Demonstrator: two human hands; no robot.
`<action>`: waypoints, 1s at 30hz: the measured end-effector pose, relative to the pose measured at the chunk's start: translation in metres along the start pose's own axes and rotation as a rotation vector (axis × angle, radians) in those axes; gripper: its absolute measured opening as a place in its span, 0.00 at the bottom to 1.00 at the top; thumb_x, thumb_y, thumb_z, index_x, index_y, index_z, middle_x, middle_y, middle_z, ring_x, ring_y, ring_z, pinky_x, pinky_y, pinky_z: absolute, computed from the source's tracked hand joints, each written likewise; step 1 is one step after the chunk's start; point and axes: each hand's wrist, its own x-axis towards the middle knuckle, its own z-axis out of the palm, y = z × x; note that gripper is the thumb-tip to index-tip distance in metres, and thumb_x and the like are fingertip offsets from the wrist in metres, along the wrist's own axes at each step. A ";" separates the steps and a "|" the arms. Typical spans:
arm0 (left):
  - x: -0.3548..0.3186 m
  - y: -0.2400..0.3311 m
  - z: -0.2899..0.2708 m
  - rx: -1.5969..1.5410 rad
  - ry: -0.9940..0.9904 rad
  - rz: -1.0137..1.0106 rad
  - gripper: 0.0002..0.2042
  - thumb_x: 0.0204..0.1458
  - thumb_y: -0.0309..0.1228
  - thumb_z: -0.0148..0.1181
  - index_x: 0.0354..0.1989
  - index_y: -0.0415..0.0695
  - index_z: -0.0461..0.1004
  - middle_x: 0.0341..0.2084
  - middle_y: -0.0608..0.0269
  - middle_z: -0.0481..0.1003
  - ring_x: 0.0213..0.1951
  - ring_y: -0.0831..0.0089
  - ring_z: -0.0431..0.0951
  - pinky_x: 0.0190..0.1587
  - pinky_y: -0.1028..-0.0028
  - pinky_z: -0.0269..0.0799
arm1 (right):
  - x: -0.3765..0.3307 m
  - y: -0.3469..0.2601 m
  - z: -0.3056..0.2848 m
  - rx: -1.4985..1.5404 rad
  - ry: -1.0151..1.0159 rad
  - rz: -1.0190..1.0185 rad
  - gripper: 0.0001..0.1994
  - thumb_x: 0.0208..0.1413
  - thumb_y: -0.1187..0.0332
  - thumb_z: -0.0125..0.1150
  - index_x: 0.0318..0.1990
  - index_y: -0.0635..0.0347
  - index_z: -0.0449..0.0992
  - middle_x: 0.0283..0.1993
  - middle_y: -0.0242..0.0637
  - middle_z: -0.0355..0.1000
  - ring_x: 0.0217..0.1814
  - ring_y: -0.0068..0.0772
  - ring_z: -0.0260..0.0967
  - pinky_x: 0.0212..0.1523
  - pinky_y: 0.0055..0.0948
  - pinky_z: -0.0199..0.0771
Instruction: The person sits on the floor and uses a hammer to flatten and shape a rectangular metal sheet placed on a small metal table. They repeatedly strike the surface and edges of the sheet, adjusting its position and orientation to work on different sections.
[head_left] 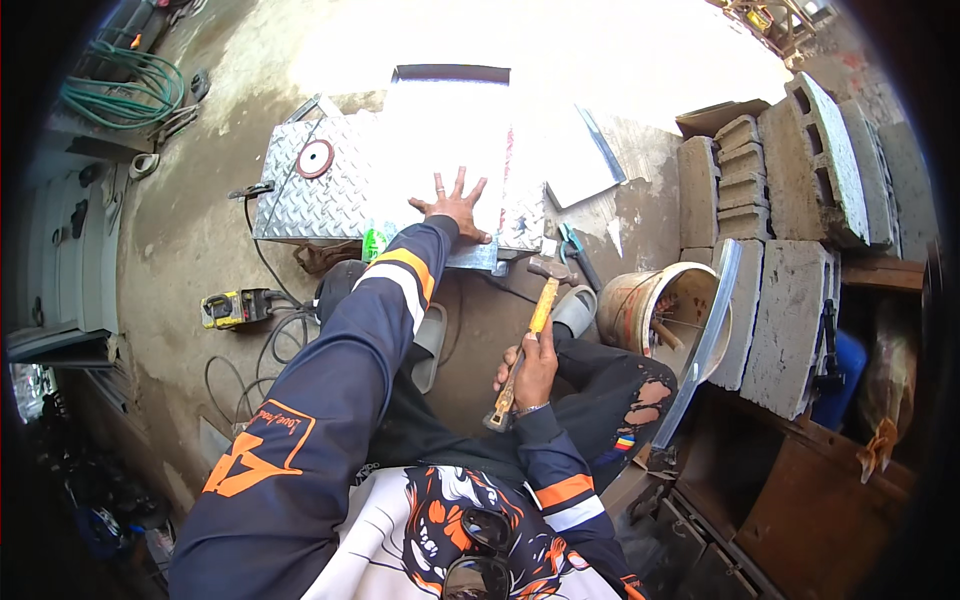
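Observation:
My left hand (460, 208) lies with fingers spread on a bright, glare-washed sheet (430, 140), which rests over a diamond-plate metal surface (345, 195). A ring shows on one finger. Closer to my body, my right hand (532, 368) is wrapped round the yellow handle of a hammer (543, 306). The hammer's metal head points away from me, near the edge of the plate and apart from the sheet. On the plate, left of the sheet, sits a round reddish disc (315, 159). A green-and-white piece (374, 242) shows beside my left forearm.
A dirty bucket (622, 310) stands by my right knee, with a long metal channel (700, 345) leaning across it. Concrete blocks (790, 320) are stacked at right. A yellow-black device (235, 309) with cables lies left. A blue-handled tool (572, 242) lies beyond the hammer; a green hose (125, 90) hangs far left.

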 end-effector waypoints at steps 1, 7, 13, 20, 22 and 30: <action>-0.001 -0.001 0.002 -0.001 0.002 0.000 0.60 0.36 0.66 0.71 0.76 0.77 0.33 0.77 0.68 0.25 0.75 0.39 0.27 0.57 0.14 0.45 | -0.005 0.002 0.003 -0.027 0.012 0.037 0.30 0.70 0.65 0.40 0.77 0.35 0.43 0.21 0.33 0.62 0.12 0.29 0.62 0.11 0.33 0.69; -0.003 -0.001 -0.004 0.001 -0.006 0.001 0.61 0.36 0.66 0.71 0.76 0.76 0.33 0.77 0.68 0.25 0.75 0.39 0.28 0.57 0.14 0.46 | -0.005 -0.009 -0.017 -0.078 -0.068 0.080 0.31 0.70 0.65 0.41 0.77 0.34 0.41 0.22 0.33 0.63 0.12 0.30 0.63 0.11 0.34 0.69; -0.007 0.002 -0.007 -0.005 -0.020 0.008 0.60 0.37 0.66 0.70 0.76 0.75 0.33 0.77 0.67 0.24 0.75 0.40 0.26 0.57 0.14 0.45 | 0.001 -0.006 -0.009 0.042 0.004 -0.048 0.31 0.70 0.65 0.40 0.77 0.36 0.40 0.22 0.34 0.63 0.12 0.30 0.63 0.12 0.34 0.70; -0.006 -0.005 -0.006 0.001 -0.033 0.012 0.60 0.38 0.65 0.70 0.76 0.76 0.32 0.77 0.68 0.23 0.76 0.41 0.26 0.57 0.14 0.44 | -0.007 -0.016 -0.016 -0.173 -0.131 0.080 0.32 0.68 0.66 0.43 0.77 0.38 0.42 0.22 0.33 0.63 0.12 0.29 0.63 0.11 0.33 0.68; -0.006 -0.007 -0.003 0.000 -0.019 0.014 0.60 0.38 0.65 0.70 0.76 0.76 0.32 0.77 0.68 0.23 0.75 0.41 0.26 0.57 0.14 0.44 | -0.009 -0.030 -0.019 -0.129 -0.078 0.055 0.31 0.68 0.66 0.42 0.77 0.40 0.44 0.22 0.34 0.64 0.12 0.29 0.63 0.11 0.31 0.67; 0.012 -0.003 0.003 -0.117 -0.029 0.102 0.55 0.38 0.65 0.69 0.76 0.72 0.43 0.78 0.63 0.28 0.75 0.37 0.27 0.57 0.13 0.41 | -0.012 -0.102 -0.053 -0.141 -0.093 -0.040 0.29 0.68 0.66 0.42 0.76 0.43 0.48 0.23 0.34 0.65 0.13 0.28 0.64 0.11 0.30 0.68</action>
